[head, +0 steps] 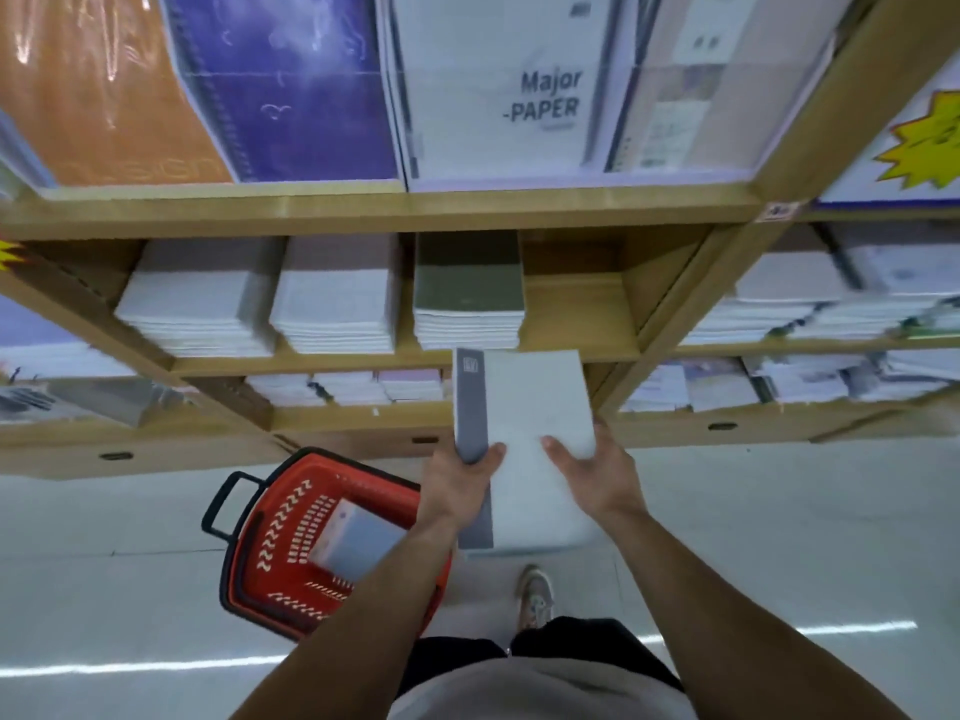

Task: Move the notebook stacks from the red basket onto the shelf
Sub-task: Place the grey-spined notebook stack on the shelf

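Held stack: a stack of white notebooks with a grey spine strip [519, 439] is in the air in front of the wooden shelf [395, 207], its far end level with the front lip of the middle board, its near end over the floor [779, 537].
Left hand: the left hand [457, 485] holds the stack at its grey left edge; the thumb lies on top and the fingers are clamped around the edge from below.
Right hand: the right hand [592, 475] holds the near right part of the stack, thumb on the cover, the other fingers hidden under the stack, so it grips the stack too.
Red basket: the red basket [270, 553] stands on the floor at the foot of the shelf, to the left of the person's arms, its black handle [228, 506] tipped outward to the left.
Remaining stack: one more notebook stack [353, 537] lies tilted inside the basket, partly hidden by the left forearm.
Middle board: three notebook piles sit side by side, two white ones [202, 298] [337, 298] and one with a dark green cover [467, 288]; the board's right end [576, 309] is bare wood, just beyond the held stack.
Top board: large pads lean there, orange [98, 90], purple [291, 85] and one printed "Major -PAPER" [498, 85].
Person: a shoe [535, 597] shows on the floor below the stack.
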Available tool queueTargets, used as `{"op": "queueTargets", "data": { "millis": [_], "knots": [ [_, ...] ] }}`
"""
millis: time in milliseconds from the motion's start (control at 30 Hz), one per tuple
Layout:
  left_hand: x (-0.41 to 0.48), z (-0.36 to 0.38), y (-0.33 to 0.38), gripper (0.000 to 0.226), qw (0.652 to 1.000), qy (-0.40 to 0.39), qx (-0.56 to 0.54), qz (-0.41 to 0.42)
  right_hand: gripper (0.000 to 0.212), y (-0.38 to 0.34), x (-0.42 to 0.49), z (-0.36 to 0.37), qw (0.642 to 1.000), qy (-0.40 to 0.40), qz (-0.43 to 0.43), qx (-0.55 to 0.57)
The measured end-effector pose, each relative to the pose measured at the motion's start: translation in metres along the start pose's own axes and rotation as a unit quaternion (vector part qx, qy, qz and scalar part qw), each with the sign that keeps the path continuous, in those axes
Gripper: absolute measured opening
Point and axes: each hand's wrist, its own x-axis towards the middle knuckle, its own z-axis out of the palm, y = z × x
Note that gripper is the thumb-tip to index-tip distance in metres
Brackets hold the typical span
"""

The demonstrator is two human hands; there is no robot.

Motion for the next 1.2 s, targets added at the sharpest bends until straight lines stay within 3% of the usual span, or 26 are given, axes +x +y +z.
{"op": "queueTargets", "data": {
  "millis": [333,833,1067,1200],
  "knots": [
    [0.032,0.101,0.05,0.042,0.998,-0.031,0.048,0.009,0.066,0.041,0.058,-0.083,0.999,0.028,0.024,0.015],
    [0.188,0.154,0.052,0.048,0.999,-0.018,0.042,0.024,0.063,0.044,0.209,-0.056,0.999,0.052,-0.007,0.004],
    [0.182,0.159,0.021,0.03,0.996,-0.033,-0.077,0.021,0.063,0.057,0.227,-0.05,0.999,0.03,0.003,0.01],
    [0.162,0.166,0.003,0.037,0.998,-0.025,-0.063,-0.004,0.062,0.059,0.226,-0.049,0.999,0.031,0.004,0.03]
  ]
}}
